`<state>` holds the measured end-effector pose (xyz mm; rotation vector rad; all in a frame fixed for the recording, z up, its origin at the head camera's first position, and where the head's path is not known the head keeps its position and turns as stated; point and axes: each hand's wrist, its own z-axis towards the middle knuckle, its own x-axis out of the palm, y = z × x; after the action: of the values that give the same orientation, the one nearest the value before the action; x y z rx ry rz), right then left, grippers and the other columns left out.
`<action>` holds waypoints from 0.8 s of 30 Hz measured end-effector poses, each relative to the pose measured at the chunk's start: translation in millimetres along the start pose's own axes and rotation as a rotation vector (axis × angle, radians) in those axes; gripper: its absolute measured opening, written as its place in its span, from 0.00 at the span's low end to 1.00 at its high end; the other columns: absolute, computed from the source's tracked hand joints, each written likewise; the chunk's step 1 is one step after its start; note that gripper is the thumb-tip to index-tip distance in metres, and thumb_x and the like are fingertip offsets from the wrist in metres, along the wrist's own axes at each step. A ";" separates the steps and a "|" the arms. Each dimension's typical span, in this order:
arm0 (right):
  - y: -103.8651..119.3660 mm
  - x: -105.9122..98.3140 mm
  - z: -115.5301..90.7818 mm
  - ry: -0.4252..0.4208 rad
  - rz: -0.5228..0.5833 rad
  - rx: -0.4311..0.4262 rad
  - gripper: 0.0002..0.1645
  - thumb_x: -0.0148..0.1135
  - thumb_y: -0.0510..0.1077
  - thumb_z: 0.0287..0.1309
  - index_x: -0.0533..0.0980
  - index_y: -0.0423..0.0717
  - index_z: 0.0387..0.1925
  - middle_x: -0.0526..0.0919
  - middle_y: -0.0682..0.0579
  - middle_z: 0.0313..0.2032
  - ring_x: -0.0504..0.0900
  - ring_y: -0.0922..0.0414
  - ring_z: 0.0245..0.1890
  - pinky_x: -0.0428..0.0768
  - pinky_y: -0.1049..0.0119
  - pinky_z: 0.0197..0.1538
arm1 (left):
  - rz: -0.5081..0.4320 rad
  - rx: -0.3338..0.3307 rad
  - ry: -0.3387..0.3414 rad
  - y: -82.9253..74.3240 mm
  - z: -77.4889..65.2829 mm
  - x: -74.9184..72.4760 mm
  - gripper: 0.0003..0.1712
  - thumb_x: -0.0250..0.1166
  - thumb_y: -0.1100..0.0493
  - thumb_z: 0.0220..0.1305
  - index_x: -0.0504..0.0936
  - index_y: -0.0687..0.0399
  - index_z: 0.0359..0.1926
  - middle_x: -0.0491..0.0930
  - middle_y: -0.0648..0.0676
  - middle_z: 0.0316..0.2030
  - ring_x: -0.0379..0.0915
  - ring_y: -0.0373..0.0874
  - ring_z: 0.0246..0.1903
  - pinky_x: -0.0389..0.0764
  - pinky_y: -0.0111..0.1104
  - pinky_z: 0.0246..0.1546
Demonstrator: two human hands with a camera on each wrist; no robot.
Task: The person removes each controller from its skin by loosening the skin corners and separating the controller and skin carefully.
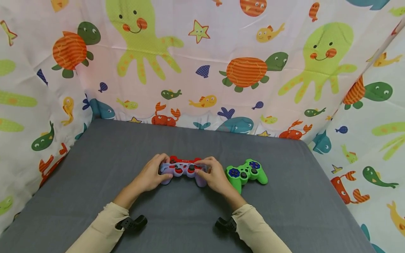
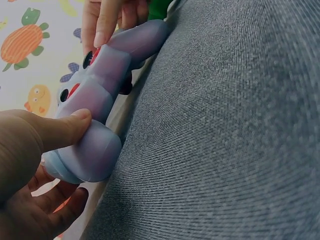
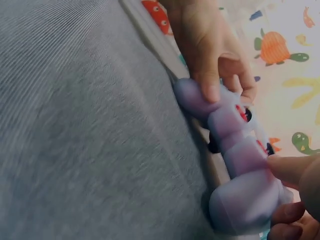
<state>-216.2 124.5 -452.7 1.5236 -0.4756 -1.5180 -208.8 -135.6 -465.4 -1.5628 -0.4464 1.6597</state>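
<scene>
A red game controller (image 1: pixel 190 161) lies near the middle of the table, its top edge with the SONY lettering bare. Over the rest of it sits a translucent lavender silicone cover (image 2: pixel 100 150). Red also shows around the black thumbsticks. My left hand (image 1: pixel 149 175) grips the left end, thumb on the handle and fingers behind. At the other end, my right hand (image 1: pixel 217 175) pinches cover and controller, its thumb close to the right thumbstick. Just right of my right hand is a green controller (image 1: pixel 235 182) with dark blue button areas; no hand touches it.
The grey cloth-covered table (image 1: pixel 300 196) spreads around the controllers. A white curtain (image 1: pixel 215 21) printed with sea animals hangs along the back and both sides. Black wrist bands (image 1: pixel 134 223) sit at both sleeve cuffs, low over the table.
</scene>
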 end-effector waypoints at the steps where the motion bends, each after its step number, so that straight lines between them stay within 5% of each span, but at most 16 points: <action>1: 0.6 0.7 -0.1 -0.009 0.005 0.007 0.12 0.69 0.42 0.63 0.86 0.46 0.47 0.79 0.43 0.46 0.66 0.61 0.19 0.70 0.70 0.26 | -0.003 0.001 0.001 0.5 -0.2 0.4 0.22 0.77 0.61 0.56 0.72 0.51 0.43 0.69 0.54 0.37 0.65 0.46 0.37 0.64 0.37 0.38; 15: 0.0 9.4 2.5 -0.119 0.158 0.059 0.05 0.66 0.36 0.63 0.86 0.38 0.37 0.81 0.39 0.43 0.66 0.62 0.21 0.68 0.72 0.28 | -0.023 0.000 0.008 1.9 0.2 1.5 0.21 0.77 0.61 0.56 0.72 0.50 0.42 0.69 0.54 0.37 0.65 0.46 0.37 0.64 0.36 0.38; 24: 6.1 0.0 1.1 0.013 0.404 0.270 0.12 0.59 0.39 0.71 0.81 0.32 0.44 0.74 0.45 0.52 0.72 0.59 0.32 0.73 0.67 0.37 | -0.018 -0.004 -0.006 0.4 -0.1 1.3 0.21 0.77 0.62 0.56 0.72 0.51 0.41 0.69 0.54 0.37 0.64 0.45 0.35 0.64 0.34 0.36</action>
<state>-215.2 121.0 -447.7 1.5239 -0.9495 -1.1617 -208.8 -134.9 -466.6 -1.5532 -0.4659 1.6510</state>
